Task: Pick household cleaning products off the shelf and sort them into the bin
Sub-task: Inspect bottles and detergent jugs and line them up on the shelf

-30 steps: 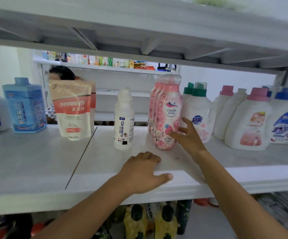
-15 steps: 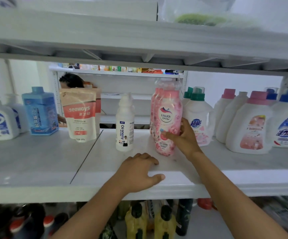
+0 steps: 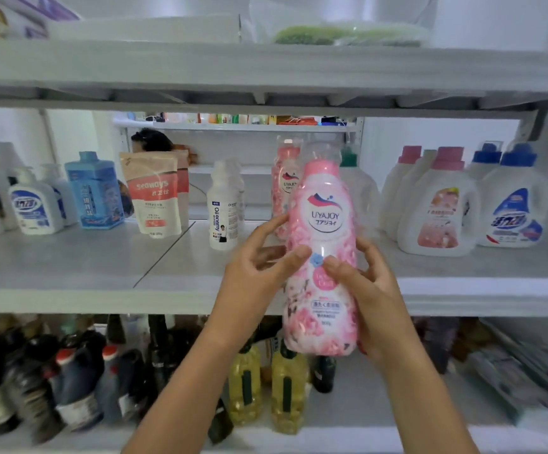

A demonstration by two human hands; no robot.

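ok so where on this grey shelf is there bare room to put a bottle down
Bare: the front of the grey shelf before the red-and-beige seaways pouch and blue square bottle; also ahead of the pink-capped white jugs. Crowded: the back row, especially those jugs at right.

pink bottle: glossy plastic, clear cap | shelf: matt, marbled grey | pouch: smooth plastic

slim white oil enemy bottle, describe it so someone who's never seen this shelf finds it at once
Look at the grey middle shelf, just right of its seam. The slim white plastic bottle stands upright between the beige-and-red seaways pouch and the pink flowered UYAJOY bottle standing behind. Its neighbours are colourful; it is narrow, plain white, with vertical Oil enemy lettering.
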